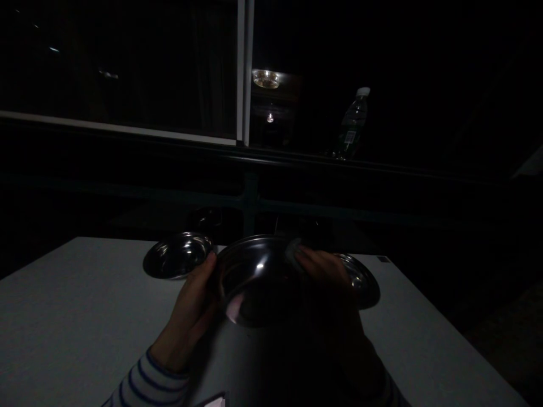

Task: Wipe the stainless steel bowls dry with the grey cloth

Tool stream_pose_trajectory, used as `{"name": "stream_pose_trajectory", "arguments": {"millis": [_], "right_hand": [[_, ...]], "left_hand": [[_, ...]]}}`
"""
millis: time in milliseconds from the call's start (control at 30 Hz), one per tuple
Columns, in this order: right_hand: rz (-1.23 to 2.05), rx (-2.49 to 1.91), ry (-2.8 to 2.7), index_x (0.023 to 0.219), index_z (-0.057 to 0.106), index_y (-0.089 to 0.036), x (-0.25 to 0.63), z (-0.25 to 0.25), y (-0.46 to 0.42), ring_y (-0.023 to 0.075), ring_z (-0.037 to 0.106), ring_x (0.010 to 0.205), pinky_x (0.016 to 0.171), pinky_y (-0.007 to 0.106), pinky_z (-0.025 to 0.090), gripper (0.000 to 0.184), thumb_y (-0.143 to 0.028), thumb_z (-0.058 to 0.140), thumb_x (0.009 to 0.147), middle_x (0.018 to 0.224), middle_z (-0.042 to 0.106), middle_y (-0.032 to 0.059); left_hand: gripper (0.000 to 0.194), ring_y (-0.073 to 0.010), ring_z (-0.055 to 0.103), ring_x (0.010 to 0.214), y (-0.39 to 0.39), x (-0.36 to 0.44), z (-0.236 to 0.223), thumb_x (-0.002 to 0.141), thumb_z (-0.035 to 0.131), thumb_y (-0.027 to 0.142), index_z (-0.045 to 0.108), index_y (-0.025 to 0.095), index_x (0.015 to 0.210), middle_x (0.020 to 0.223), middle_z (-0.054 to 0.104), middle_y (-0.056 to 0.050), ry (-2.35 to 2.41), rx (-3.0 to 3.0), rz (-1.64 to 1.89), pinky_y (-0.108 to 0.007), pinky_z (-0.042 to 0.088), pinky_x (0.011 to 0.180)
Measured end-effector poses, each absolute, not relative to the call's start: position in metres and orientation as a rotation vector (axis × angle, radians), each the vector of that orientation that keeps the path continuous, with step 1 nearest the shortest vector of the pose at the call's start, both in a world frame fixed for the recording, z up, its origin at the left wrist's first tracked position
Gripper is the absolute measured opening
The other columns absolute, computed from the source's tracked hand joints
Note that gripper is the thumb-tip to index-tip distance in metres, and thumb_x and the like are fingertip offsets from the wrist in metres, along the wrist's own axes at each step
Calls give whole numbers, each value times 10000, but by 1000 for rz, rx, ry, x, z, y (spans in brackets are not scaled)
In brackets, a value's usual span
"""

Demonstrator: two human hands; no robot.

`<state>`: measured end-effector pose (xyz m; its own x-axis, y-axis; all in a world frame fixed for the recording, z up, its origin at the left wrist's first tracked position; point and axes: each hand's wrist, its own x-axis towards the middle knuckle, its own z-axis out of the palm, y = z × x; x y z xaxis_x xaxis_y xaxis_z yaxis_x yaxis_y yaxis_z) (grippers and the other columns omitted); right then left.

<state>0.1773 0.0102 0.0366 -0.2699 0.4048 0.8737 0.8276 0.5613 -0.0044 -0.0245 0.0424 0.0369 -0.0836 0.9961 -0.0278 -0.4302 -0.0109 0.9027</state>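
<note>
A shiny metal bowl [254,282] is held up over the middle of the white table [106,328], tilted so that its side faces me. My left hand [195,305] grips its left edge, thumb up by the rim. At the upper right rim, my right hand [328,282] presses a small pale cloth-like wad [293,250] against the bowl; what the wad is made of is too dark to tell. Another metal bowl [178,257] stands on the table behind my left hand. A third metal bowl [362,282] is partly hidden behind my right hand.
Past the table's far edge runs a dark ledge under a window frame [244,73]. A clear plastic bottle with a white cap [354,121] stands there on the right. A small dark patch [382,259] marks the table's far right corner. The room is very dim.
</note>
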Motion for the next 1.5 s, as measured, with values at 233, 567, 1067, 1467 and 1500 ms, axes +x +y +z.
{"name": "stream_pose_trajectory", "arguments": {"millis": [233,567,1067,1467,1500], "right_hand": [[-598,-981,-2075,1233,480,-191,144,34,-3,225,459,1144,967,425,327,401,-295,532,850,1220,579,36],[-111,-1137,-1824,1347,342,-244,196,27,3,192,434,1235,974,386,417,413,-265,385,937,1354,458,71],[-202,-1170,-2132,1378,334,-212,190,30,-10,233,411,1227,952,432,443,457,-277,390,929,1405,380,111],[-339,-1305,-1876,1155,538,-153,174,36,-5,244,524,1094,918,453,420,307,-260,353,934,1187,594,103],[-408,-1314,-1913,1166,534,-142,170,33,-3,268,511,1102,925,499,394,322,-256,342,933,1183,599,108]], "left_hand": [[274,-83,503,442,37,-14,25,598,766,349,614,131,530,490,589,11,828,796,1253,-199,399,451],[262,-148,619,566,42,-21,34,625,751,364,708,135,745,658,696,-45,815,615,1264,-238,492,539],[360,-200,647,703,10,-15,27,704,672,422,686,129,914,794,706,-72,795,514,1236,-307,505,661],[376,-146,555,558,-10,-7,24,664,652,524,649,148,661,588,620,-9,1097,845,1436,-241,419,514],[367,-144,555,571,-11,-6,23,676,642,524,644,157,665,598,620,-5,1112,892,1444,-235,420,518]]}}
